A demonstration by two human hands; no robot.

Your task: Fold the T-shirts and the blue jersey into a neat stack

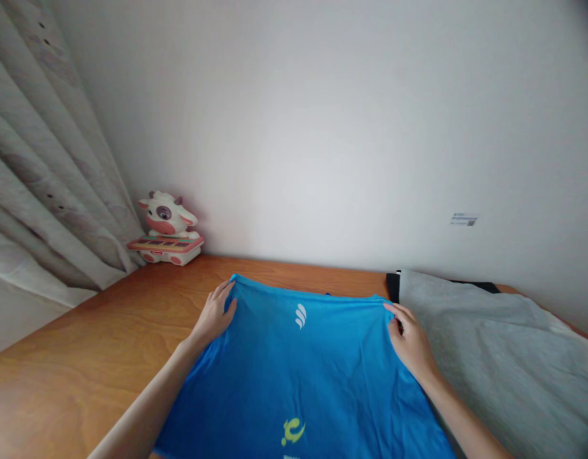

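Note:
A blue garment (298,363) with a white logo near its upper edge and a yellow-green mark lower down spreads across the bottom centre. At its upper left corner, my left hand (217,312) pinches the fabric between thumb and fingers. My right hand (409,335) grips the upper right corner in the same way. Between the two hands the top edge runs nearly straight. The lower part of the garment runs out of the frame.
Grey clothing (495,357) lies on the right, with black fabric (393,287) under its edge. A cow toy with a keyboard (167,229) stands at the back left of the wooden surface (83,357). A curtain (40,159) hangs on the left; a wall is behind.

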